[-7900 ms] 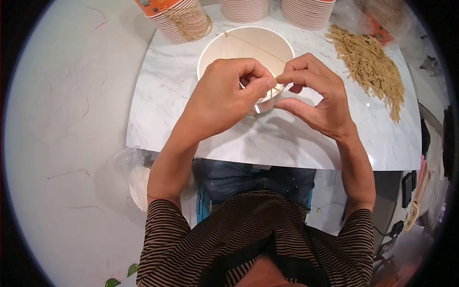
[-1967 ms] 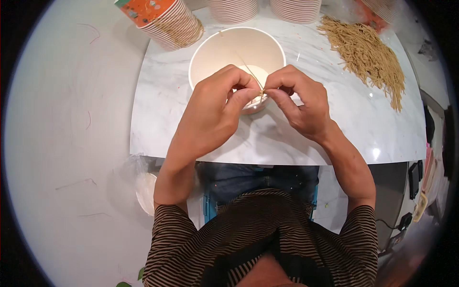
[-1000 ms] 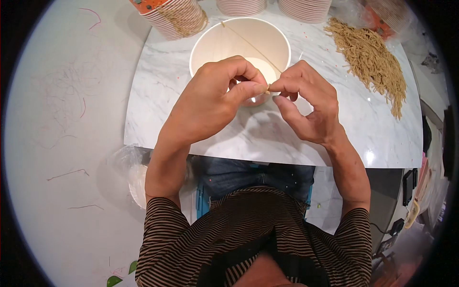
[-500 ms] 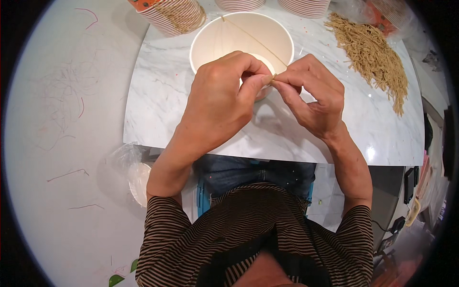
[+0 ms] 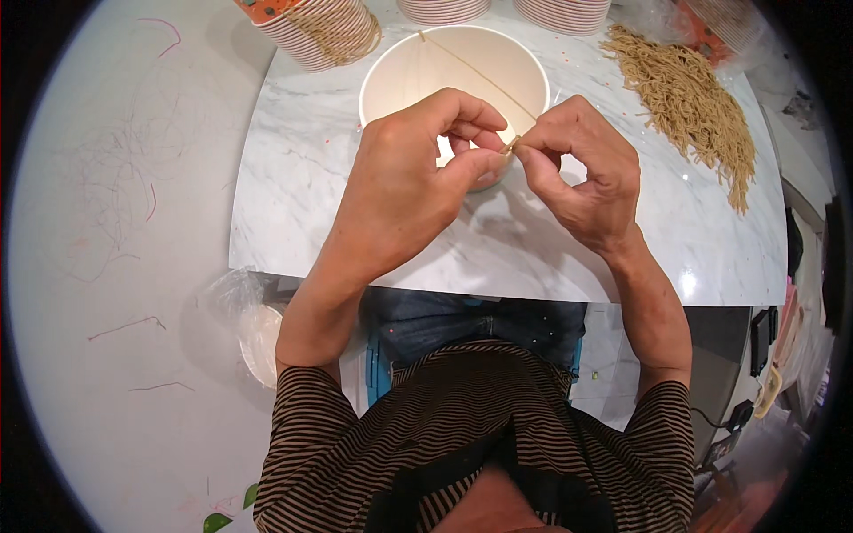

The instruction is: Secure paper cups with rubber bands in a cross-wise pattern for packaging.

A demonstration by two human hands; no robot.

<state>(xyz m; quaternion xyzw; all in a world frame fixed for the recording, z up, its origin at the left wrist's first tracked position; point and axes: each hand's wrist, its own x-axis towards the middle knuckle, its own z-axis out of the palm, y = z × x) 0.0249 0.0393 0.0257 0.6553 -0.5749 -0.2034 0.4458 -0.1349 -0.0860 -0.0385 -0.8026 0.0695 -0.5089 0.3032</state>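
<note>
A large cream paper bucket [image 5: 400, 89] stands on the table in front of me, its open mouth facing up. A tan cord [image 5: 480, 75] runs slantwise across its mouth, from the far rim to the right side. At the bucket's near side, my right hand [image 5: 591, 178] pinches the cord between thumb and forefinger. My left hand [image 5: 404, 173] meets it there, thumb and a curled finger on a short piece of the cord, forefinger raised. Any knot between the fingertips is too small to make out. The bucket's near wall is mostly behind my hands.
A heap of loose tan cords [image 5: 684, 107] lies at the right of the marble-patterned table [image 5: 293, 186]. Stacked buckets with cords over them [image 5: 333, 35] stand far left; more stacks [image 5: 444, 9] stand at the back. A clear plastic bag [image 5: 235, 293] hangs below the table's left edge.
My left forefinger has lifted away from the thumb, opening a gap. My right fingertips have shifted slightly right, and a short piece of cord now shows between the hands.
</note>
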